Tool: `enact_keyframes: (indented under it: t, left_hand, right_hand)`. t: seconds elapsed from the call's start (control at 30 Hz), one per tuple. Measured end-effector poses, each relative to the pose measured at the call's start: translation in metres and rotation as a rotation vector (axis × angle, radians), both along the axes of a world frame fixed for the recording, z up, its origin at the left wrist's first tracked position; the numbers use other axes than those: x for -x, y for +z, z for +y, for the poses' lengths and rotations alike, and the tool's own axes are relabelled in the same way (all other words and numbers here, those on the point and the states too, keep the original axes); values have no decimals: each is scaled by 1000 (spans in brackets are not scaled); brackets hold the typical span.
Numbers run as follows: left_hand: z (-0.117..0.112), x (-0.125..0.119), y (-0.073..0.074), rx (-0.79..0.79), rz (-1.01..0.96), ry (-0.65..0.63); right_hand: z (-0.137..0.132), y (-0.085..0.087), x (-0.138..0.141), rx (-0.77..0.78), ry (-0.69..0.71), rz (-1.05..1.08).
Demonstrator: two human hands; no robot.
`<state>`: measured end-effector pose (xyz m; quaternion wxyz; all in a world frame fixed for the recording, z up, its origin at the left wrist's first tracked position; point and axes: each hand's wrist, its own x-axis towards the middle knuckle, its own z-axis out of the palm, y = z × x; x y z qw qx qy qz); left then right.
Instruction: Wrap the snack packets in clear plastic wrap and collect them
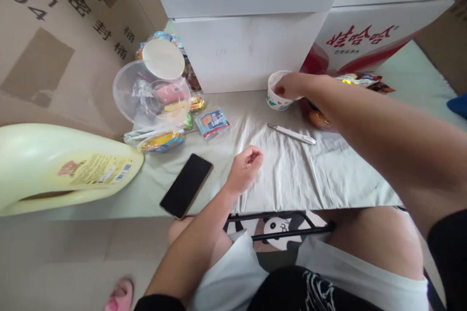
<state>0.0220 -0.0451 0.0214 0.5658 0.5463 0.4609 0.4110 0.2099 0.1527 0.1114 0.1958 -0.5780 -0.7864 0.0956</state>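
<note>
My right hand (291, 85) reaches into a white paper cup (277, 102) with a blue-green pattern, which stands upright against the white boxes. Its fingertips are hidden inside the cup, so whether they hold anything does not show. On the cloth in the middle, my left hand (245, 169) rests loosely curled, with nothing visible in it. A slim white utility knife (292, 133) lies between the two hands, just in front of the cup. Left of my left hand is a black phone (187, 185), near the table edge. A small blue snack packet (213, 123) lies farther back.
A clear plastic bowl (124, 88) and a white round lid (164, 60) sit over snack packets at left. A large pale yellow jug (54, 170) lies at far left. White cartons (251, 53) line the back; more packets (323, 119) are partly behind my right forearm.
</note>
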Motion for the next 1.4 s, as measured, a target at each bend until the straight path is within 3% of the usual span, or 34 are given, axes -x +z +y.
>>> enact_keyframes:
  t: [0.07, 0.13, 0.2, 0.27, 0.33, 0.4, 0.47, 0.53, 0.63, 0.77, 0.83, 1.0, 1.13, 1.27, 1.4]
  left_hand:
    - [2, 4, 2, -10, 18, 15]
    - [2, 9, 3, -22, 40, 47]
    - [2, 14, 4, -39, 72, 73]
    - [3, 20, 4, -66, 109, 106]
    - [10, 22, 2, -101, 150, 165]
    - [24, 19, -1, -148, 187, 233]
    - [46, 8, -3, -215, 205, 293]
    - [73, -11, -3, -259, 250, 310]
    - [116, -49, 5, -275, 423, 250]
    - [163, -91, 23, -359, 690, 188]
    - [176, -103, 30, -375, 807, 163]
    - [182, -125, 33, -386, 914, 134]
    - [178, -164, 30, -421, 890, -15]
    - [185, -230, 31, -431, 806, -137]
    - [205, -316, 25, -468, 703, -241]
  right_hand:
    - [0, 10, 4, 121, -4, -112]
    - [-19, 26, -7, 150, -35, -146]
    - [-56, 41, -36, 3, -98, -115]
    - [-105, 43, -78, -313, -149, -5]
    - [-153, 27, -125, -465, -242, -27]
    - [-186, 1, -166, -390, -311, -88]
    - [-199, -27, -192, -352, -254, -81]
    - [-197, -48, -204, -274, -207, -65]
    - [-180, -63, -205, -214, -243, -85]
    - [-168, -64, -195, -180, -193, -125]
    - [-168, -60, -194, -141, -236, -168]
    - [-186, -51, -220, -66, -341, -266]
    - [-221, -55, -264, -121, -398, -323]
    - [-254, -60, -305, -218, -440, -345]
    - [-276, -64, -333, -304, -479, -348]
